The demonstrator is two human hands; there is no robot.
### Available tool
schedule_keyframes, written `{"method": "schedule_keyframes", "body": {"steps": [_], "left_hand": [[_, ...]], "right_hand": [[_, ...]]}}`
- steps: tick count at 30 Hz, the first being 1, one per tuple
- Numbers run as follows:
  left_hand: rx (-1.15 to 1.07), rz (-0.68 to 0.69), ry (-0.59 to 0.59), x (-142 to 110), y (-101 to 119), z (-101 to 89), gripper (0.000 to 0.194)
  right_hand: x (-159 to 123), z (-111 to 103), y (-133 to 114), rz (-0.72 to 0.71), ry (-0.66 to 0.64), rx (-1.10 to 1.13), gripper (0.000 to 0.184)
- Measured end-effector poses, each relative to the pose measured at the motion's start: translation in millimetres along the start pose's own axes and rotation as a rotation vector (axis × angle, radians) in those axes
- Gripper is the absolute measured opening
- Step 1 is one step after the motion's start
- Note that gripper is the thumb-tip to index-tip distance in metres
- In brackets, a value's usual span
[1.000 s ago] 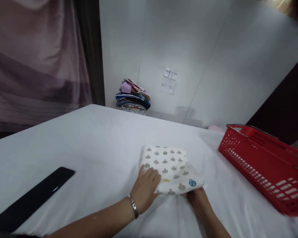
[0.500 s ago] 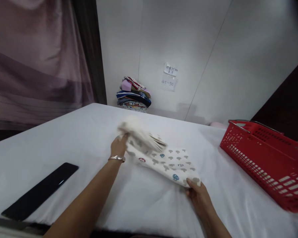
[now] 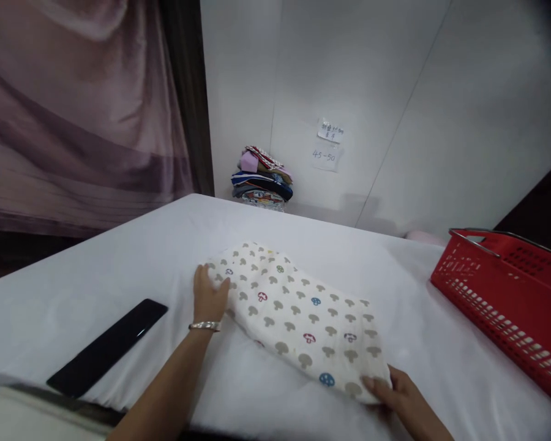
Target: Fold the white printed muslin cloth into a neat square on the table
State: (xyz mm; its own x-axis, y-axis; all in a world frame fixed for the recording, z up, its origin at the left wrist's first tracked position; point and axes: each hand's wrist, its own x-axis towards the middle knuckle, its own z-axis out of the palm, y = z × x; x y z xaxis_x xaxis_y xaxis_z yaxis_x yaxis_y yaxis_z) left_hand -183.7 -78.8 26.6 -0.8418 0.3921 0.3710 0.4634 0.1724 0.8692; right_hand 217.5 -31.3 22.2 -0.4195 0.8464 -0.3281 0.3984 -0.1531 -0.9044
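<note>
A white cloth (image 3: 298, 312) printed with grey, red and blue mushrooms lies spread across the white-covered surface, its near edge a little lifted and soft folds in it. My left hand (image 3: 209, 294), with a silver bracelet at the wrist, holds the cloth's left edge; the fingertips are partly hidden behind the fabric. At the near right corner, my right hand (image 3: 392, 392) pinches the cloth, thumb on top and the other fingers underneath.
A long black strip-like panel (image 3: 110, 346) lies at the left. At the right stands a red plastic basket (image 3: 505, 300) with metal handles. Folded clothes (image 3: 262, 177) are stacked against the wall behind the white-covered table (image 3: 174, 245). A purple curtain (image 3: 82, 122) hangs at the left.
The cloth's bunched left part has been opened out flat to the left. My right hand has come nearer with its corner. The view has shifted slightly left.
</note>
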Motion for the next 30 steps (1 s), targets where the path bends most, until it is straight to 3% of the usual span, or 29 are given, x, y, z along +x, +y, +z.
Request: {"method": "schedule_keyframes", "body": {"steps": [3,6,10,13,16,18,20,23,24,26,28,30], "left_hand": [[0.184,0.354,-0.062,-13.3,5.3,4.3,0.044],[0.266,0.497,-0.292,-33.6,9.0,15.0,0.03],[0.341,0.532,-0.555,-52.2,8.4,23.0,0.028],[0.307,0.525,-0.581,-53.6,7.6,18.5,0.028],[0.201,0.504,-0.588,-54.8,12.1,9.5,0.025],[0.086,0.422,-0.59,-60.7,19.3,3.8,0.024],[-0.059,0.229,-0.638,-70.5,29.3,-0.5,0.027],[-0.394,-0.246,-0.792,-86.2,45.4,-5.1,0.042],[-0.532,-0.411,-0.845,-90.4,49.9,-6.7,0.049],[-0.78,-0.674,-0.926,-96.0,55.8,-11.0,0.058],[-0.919,-0.814,-0.951,-98.6,56.9,-16.9,0.055],[-0.956,-0.844,-0.884,-99.5,53.8,-23.9,0.046]], "right_hand": [[16.4,-17.0,7.3,0.025,0.115,-0.227,0.045],[46.5,-36.0,8.1,0.008,0.259,-0.401,0.05],[90.0,-46.3,1.6,-0.112,0.244,-0.532,0.042],[110.1,-44.3,-7.9,-0.202,0.345,-0.577,0.034],[104.7,-33.5,-29.4,-0.304,0.418,-0.481,0.032],[82.7,-17.7,-52.3,-0.427,0.37,-0.347,0.032],[49.4,5.8,-78.0,-0.596,0.225,-0.299,0.027],[-2.5,48.3,-107.0,-0.837,-0.228,-0.437,0.02],[-15.4,61.9,-111.0,-0.863,-0.426,-0.485,0.016],[-30.8,84.2,-109.9,-0.854,-0.657,-0.524,0.012],[-32.9,97.7,-100.5,-0.804,-0.791,-0.529,0.016],[-25.9,101.4,-90.4,-0.743,-0.84,-0.512,0.019]]}}
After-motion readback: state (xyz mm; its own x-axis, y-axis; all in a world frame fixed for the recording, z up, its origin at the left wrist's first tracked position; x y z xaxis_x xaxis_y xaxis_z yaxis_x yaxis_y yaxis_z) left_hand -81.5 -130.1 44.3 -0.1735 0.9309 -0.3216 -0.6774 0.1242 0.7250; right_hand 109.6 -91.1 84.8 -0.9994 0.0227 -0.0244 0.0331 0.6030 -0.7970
